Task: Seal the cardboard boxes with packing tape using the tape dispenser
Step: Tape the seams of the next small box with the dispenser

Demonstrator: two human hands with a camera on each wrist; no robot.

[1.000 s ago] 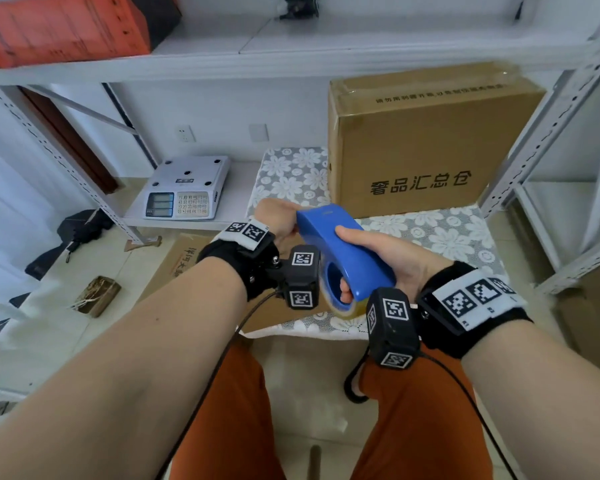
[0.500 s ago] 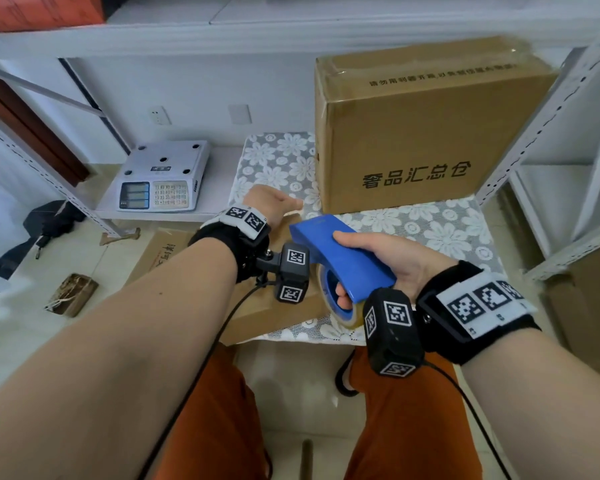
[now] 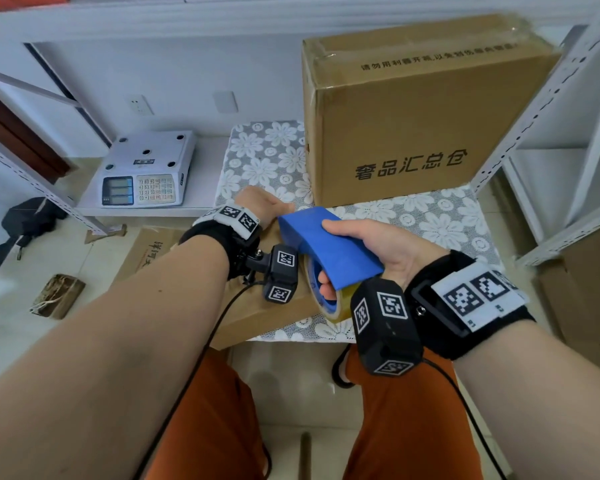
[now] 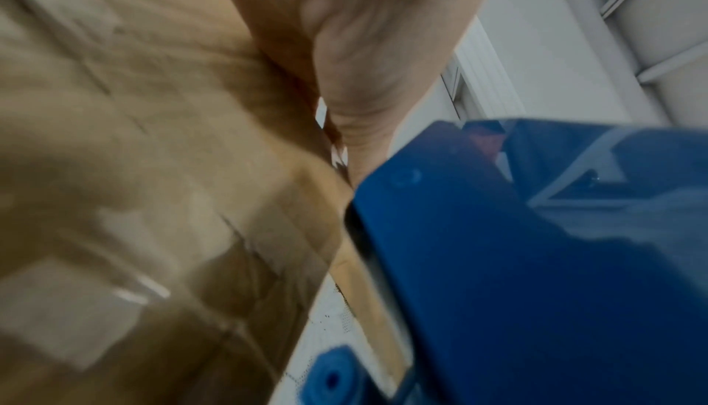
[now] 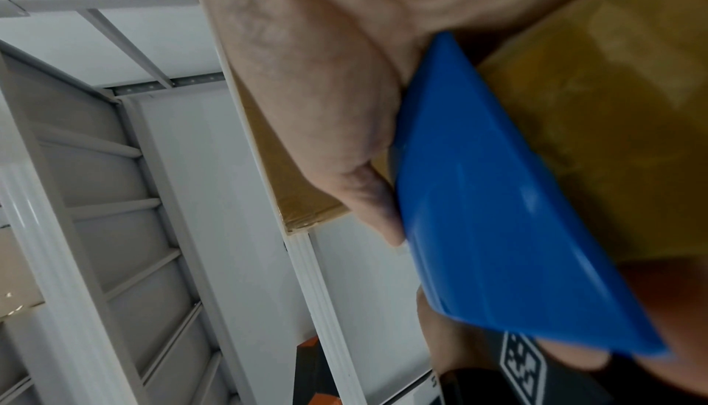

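In the middle of the frame our right hand (image 3: 378, 251) wraps its fingers around the smooth blue tape dispenser (image 3: 329, 247). Our left hand (image 3: 264, 206) presses the flat brown box (image 3: 257, 317) at the flowery cloth's (image 3: 430, 216) near edge; its fingers are hidden. Bare floor (image 3: 291, 379) lies below.

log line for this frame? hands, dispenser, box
right hand: grips blue tape dispenser | left hand: rests on flat cardboard box, fingers hidden | dispenser nose over box | tall sealed box behind
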